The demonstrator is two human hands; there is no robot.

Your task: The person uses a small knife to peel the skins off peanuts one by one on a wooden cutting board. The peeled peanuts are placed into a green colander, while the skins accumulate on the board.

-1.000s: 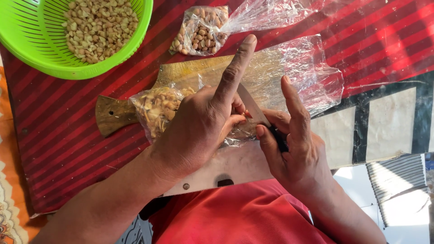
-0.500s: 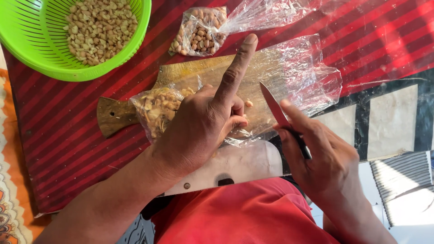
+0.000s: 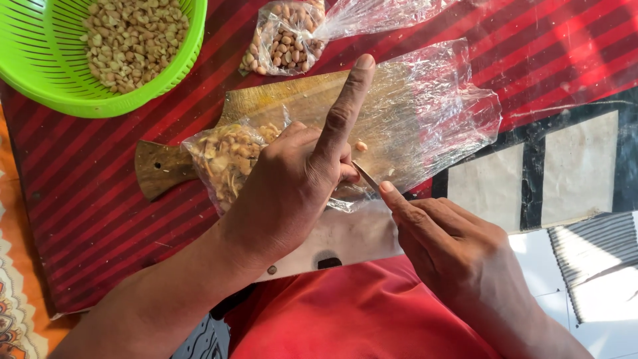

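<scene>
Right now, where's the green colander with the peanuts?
In the head view, the green colander sits at the top left on the red striped cloth, up and left of the wooden cutting board and the left hand.

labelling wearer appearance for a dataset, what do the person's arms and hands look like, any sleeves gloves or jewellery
Both the left hand and the right hand are bare: no gloves, and no rings, watch or bracelets that show. The forearms are uncovered as far as the picture reaches, so no sleeves appear. Fingernails are short and unpainted. Below the arms a red garment covers the body.
</scene>
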